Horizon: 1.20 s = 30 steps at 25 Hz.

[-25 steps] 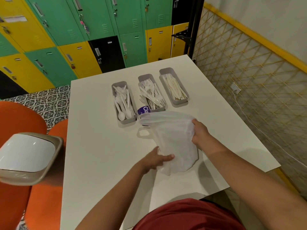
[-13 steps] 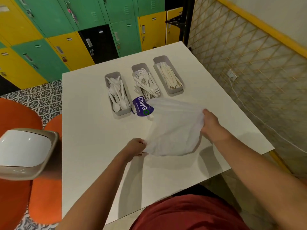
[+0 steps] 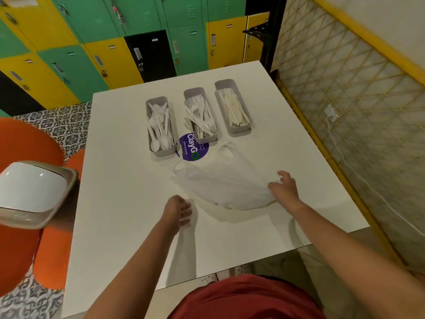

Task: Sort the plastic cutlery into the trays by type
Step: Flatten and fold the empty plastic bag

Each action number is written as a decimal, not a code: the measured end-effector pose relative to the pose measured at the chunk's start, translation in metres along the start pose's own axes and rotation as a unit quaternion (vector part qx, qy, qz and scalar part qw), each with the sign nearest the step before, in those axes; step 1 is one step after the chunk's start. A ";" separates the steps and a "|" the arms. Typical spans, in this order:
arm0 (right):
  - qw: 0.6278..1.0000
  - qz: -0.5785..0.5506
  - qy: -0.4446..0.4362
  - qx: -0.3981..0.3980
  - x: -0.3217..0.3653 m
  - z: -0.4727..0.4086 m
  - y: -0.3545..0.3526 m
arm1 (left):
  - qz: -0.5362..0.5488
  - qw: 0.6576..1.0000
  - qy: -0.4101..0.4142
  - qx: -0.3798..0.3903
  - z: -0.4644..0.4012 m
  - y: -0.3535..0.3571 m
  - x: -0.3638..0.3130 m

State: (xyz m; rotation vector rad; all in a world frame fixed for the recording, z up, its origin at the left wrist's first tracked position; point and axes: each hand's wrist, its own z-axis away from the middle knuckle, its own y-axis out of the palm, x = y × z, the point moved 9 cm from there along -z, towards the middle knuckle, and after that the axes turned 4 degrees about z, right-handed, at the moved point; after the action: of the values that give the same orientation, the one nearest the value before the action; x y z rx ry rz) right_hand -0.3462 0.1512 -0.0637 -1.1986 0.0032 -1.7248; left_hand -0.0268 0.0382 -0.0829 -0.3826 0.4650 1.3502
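We have just let our left hand (image 3: 178, 209) fall loosely open off the thin white plastic bag (image 3: 224, 187), only our right hand (image 3: 284, 188) pinching its edge, while the white plastic cutlery lies sorted in three grey trays (image 3: 238, 130) beyond, so sorting looks finished.
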 end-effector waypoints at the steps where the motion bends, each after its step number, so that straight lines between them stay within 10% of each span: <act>1: 1.000 -0.006 -0.019 0.019 0.006 0.001 0.002 | -0.039 0.999 -0.006 0.021 0.003 0.013 0.010; 8: 0.976 0.015 0.064 0.208 0.008 0.025 0.054 | -0.002 0.984 0.009 0.180 0.017 0.109 0.025; 16: 0.999 -0.032 -0.015 0.001 0.013 -0.007 0.012 | -0.076 0.995 0.057 0.036 -0.003 0.039 0.023; 20: 0.994 0.090 -0.049 0.035 0.007 -0.009 0.019 | -0.162 0.986 0.029 0.027 0.004 0.014 0.035; 24: 0.995 0.082 -0.027 0.056 0.009 -0.002 0.027 | -0.192 0.962 0.103 -0.165 0.020 -0.009 0.002; 26: 0.982 0.157 -0.106 0.003 0.025 0.005 0.025 | -0.262 0.901 0.267 -0.221 0.043 -0.001 -0.031; 30: 0.884 0.316 -0.343 -0.040 0.071 0.035 0.053 | -0.488 0.653 0.565 -0.124 0.065 0.088 -0.064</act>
State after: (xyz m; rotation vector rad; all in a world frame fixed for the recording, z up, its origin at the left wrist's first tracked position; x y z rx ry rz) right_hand -0.2851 0.0906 -0.0222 -1.5965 0.0350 -0.6892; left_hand -0.1168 0.0345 0.0058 -1.4965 0.9005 -0.0714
